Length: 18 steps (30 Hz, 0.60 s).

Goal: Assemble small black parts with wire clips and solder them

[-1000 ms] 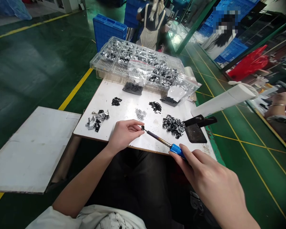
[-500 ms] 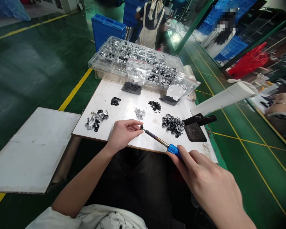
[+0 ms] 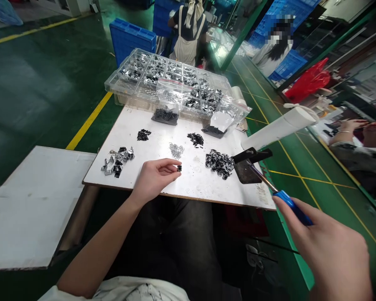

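My left hand [image 3: 158, 177] is over the front edge of the white work board [image 3: 150, 152], thumb and fingertips pinching a small black part [image 3: 179, 168]. In my right hand [image 3: 329, 242], off the board's right front corner, is a blue-handled soldering iron [image 3: 290, 205]. Its metal shaft points up and left, the tip at the black plate [image 3: 248, 172] on the board's right side. Left of that plate lies a heap of shiny black-and-silver parts [image 3: 219, 164]. Just beyond my left hand are tiny silver pieces [image 3: 176, 151].
Small black piles [image 3: 143, 134] [image 3: 195, 140] and silver-black parts [image 3: 118, 161] lie on the board. Behind stand two zip bags [image 3: 165, 116] [image 3: 214, 130] and a clear compartment box [image 3: 138, 85]. A white tube [image 3: 278, 127] leans at right. Other people [image 3: 188, 33] [image 3: 347, 133] work nearby.
My right hand has drawn the soldering iron away from the small part, to the right, over to the black plate. My left hand still pinches the part. The view has shifted slightly.
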Each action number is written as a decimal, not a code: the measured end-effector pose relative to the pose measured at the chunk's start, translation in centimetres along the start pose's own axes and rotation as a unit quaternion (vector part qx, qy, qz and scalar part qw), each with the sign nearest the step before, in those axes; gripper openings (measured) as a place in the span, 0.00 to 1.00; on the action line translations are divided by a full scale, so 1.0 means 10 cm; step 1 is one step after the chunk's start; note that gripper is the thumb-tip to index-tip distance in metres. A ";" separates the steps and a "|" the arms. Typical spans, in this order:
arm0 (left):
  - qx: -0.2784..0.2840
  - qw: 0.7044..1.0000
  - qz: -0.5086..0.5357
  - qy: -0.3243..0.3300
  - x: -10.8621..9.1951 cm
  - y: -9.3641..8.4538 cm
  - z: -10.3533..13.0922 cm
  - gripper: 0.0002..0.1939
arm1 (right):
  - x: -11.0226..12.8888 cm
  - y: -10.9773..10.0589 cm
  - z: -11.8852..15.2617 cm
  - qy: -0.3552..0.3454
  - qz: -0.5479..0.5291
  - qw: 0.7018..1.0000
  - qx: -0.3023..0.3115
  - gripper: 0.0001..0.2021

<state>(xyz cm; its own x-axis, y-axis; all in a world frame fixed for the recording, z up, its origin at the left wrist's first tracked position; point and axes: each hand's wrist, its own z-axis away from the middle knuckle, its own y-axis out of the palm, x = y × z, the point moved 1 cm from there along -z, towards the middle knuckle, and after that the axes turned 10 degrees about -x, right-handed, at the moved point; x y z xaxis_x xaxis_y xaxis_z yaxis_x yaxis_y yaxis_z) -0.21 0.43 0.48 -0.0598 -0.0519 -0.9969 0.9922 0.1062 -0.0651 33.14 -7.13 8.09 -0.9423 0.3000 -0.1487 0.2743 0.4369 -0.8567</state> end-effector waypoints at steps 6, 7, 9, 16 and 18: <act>0.003 1.000 -0.014 0.016 0.01 -0.01 0.00 0.15 | -0.26 0.64 -0.11 0.020 -0.031 0.997 0.066 0.22; 0.004 1.000 -0.014 0.018 0.01 -0.01 0.00 0.15 | -0.26 0.75 -0.14 0.008 -0.043 0.998 0.045 0.21; 0.007 1.000 -0.013 0.020 0.02 -0.01 0.00 0.15 | -0.22 0.94 -0.22 -0.013 -0.072 0.997 0.007 0.20; 0.019 1.000 -0.020 0.009 0.01 -0.02 0.00 0.16 | 0.39 1.11 -0.17 -0.032 -0.242 0.949 -0.199 0.15; 0.022 0.999 -0.026 0.009 0.01 -0.03 0.00 0.16 | 0.60 1.07 -0.05 -0.066 -0.320 0.911 -0.252 0.09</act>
<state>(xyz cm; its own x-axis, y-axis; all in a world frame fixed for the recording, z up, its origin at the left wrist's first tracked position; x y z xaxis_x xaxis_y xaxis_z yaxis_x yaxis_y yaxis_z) -0.51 0.38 0.37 -0.1140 -0.0379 -0.9928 0.9915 0.0590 -0.1161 30.50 -0.24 -1.76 -0.9462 -0.2429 0.2138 -0.3167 0.8305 -0.4583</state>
